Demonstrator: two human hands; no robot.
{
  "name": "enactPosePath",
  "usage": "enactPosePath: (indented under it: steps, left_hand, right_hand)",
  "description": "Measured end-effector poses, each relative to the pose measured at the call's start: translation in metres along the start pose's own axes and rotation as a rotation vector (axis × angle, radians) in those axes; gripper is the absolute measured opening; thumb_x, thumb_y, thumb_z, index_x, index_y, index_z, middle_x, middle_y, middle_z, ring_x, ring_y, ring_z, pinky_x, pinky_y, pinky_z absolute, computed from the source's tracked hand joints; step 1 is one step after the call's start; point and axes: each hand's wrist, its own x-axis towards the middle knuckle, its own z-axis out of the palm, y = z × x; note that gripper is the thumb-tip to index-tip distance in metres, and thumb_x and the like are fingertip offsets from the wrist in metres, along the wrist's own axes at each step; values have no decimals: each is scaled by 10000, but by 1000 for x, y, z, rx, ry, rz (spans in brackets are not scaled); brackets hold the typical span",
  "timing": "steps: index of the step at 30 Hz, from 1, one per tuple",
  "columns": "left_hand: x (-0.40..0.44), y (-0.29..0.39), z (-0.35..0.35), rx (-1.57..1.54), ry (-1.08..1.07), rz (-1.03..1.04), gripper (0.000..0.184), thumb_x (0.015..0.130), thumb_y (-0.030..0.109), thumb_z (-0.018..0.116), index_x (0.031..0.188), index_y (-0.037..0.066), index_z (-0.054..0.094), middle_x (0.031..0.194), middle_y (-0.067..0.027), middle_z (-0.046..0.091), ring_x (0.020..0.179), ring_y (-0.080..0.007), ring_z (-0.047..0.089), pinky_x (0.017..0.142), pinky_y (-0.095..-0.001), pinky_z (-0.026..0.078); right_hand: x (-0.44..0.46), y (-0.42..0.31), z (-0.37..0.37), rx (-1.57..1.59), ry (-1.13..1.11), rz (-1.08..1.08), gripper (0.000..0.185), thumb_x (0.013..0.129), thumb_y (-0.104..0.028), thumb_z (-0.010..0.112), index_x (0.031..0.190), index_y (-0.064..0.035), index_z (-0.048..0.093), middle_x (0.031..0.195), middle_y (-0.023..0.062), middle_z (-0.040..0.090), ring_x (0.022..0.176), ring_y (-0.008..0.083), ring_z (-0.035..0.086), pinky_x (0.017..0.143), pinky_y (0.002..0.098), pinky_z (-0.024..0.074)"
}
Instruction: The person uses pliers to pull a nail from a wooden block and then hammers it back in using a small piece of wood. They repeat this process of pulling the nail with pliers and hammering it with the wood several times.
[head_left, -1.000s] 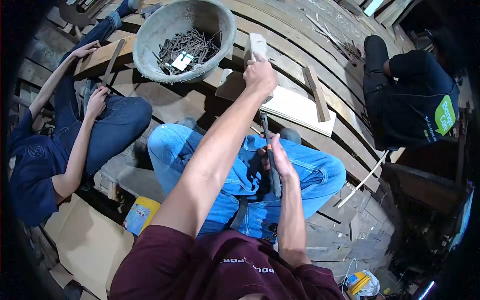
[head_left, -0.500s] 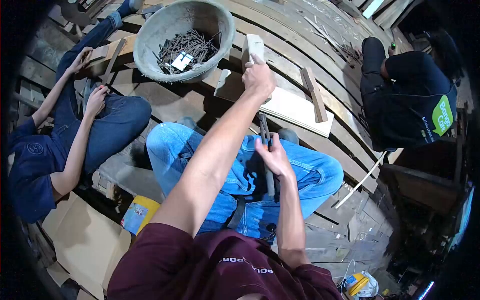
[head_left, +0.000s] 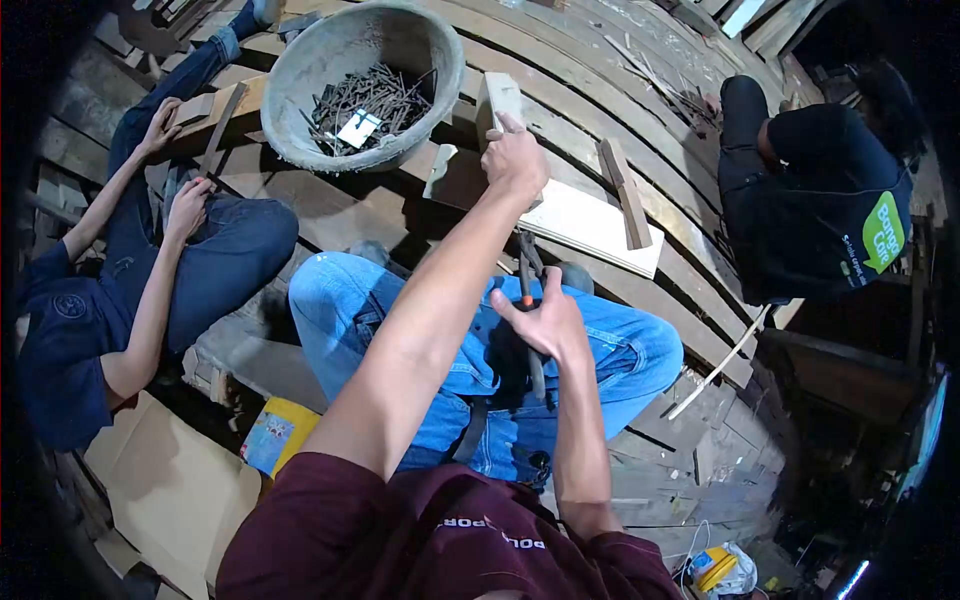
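Note:
My left hand (head_left: 516,160) is closed around a pale wood block (head_left: 500,95), steadying it at the upper end of a whitish board (head_left: 590,228). In my lap, my right hand (head_left: 552,320) is on a pair of dark pliers (head_left: 526,262) with a bit of orange on the handle. Its thumb is spread out to the side, and the other fingers are partly hidden around the handles. The pliers' jaws point up, close to the near edge of the board. A brown wood strip (head_left: 625,195) lies across the board.
A grey bucket (head_left: 285,135) with many rusty nails stands ahead on the slatted floor. At left, a seated person (head_left: 75,330) handles wood; another person (head_left: 815,200) sits at right. Cardboard (head_left: 180,490) and a yellow packet (head_left: 280,435) lie at lower left.
My right thumb has opened away from the pliers, and their handles look more spread. The left hand stays on the wood block. The whole view has shifted slightly.

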Motion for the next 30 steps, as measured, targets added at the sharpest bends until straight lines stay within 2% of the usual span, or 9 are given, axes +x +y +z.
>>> enactPosePath:
  steps: [5,8,12,13,16,17,21,24,30]
  left_hand:
    - [-4,-5,2,0,19,38,913,856,255,692,1537,-78,184,1257,-322,564,1080,-405,671,924,-471,555]
    - [-12,-5,-4,31,9,56,846,900,201,630,1545,-88,165,1263,-318,557,1048,-372,688,887,-435,572]
    - [-19,-7,-3,31,33,74,879,890,232,657,1548,-82,165,1257,-317,558,1030,-381,692,877,-439,574]
    - [-19,-9,0,37,42,72,887,889,241,663,1548,-82,165,1254,-317,559,1025,-383,693,875,-440,575]
    - [-19,-12,6,24,71,74,900,886,263,674,1544,-85,168,1237,-316,568,1020,-390,693,870,-446,577]
    - [-20,-13,7,15,79,78,903,886,270,676,1543,-87,170,1230,-316,573,1020,-392,693,869,-449,577]
    - [-16,-13,6,7,109,83,874,894,295,668,1532,-87,208,1211,-303,593,1034,-389,688,874,-452,575]
    - [-11,-13,2,32,83,80,846,904,296,650,1533,-77,225,1221,-294,593,1048,-386,684,888,-445,570]
    - [-9,-10,-1,21,39,94,848,870,251,674,1524,-72,242,1232,-296,580,1050,-378,682,907,-446,560]
  right_hand:
    - [-6,-11,5,-95,20,-8,1059,651,-752,785,1208,66,408,871,239,693,896,426,700,812,477,562]
    - [-13,-23,15,-316,142,12,1059,647,-696,830,1254,58,400,990,301,655,890,447,682,805,482,571]
    - [-9,-17,24,-325,166,64,932,753,-595,807,1324,9,384,1067,325,574,887,448,677,789,492,574]
    - [-9,-17,23,-323,152,57,802,818,-469,790,1327,0,386,1042,317,581,883,445,683,773,493,576]
    - [-3,-6,31,-337,167,58,746,812,-356,789,1328,-1,384,1029,314,581,856,441,689,745,491,581]
    - [-5,-4,32,-370,210,9,630,840,-245,727,1320,6,407,1006,299,584,800,433,693,701,493,585]
    - [1,23,51,-400,311,-45,404,934,-146,525,1309,-8,461,945,294,598,711,427,686,614,509,574]
    - [2,35,56,-364,355,-188,429,925,-139,515,1331,-17,450,921,308,598,695,433,684,598,518,568]
    - [-6,18,37,-360,269,-104,451,927,-154,555,1338,-24,422,943,349,591,730,487,672,655,555,564]
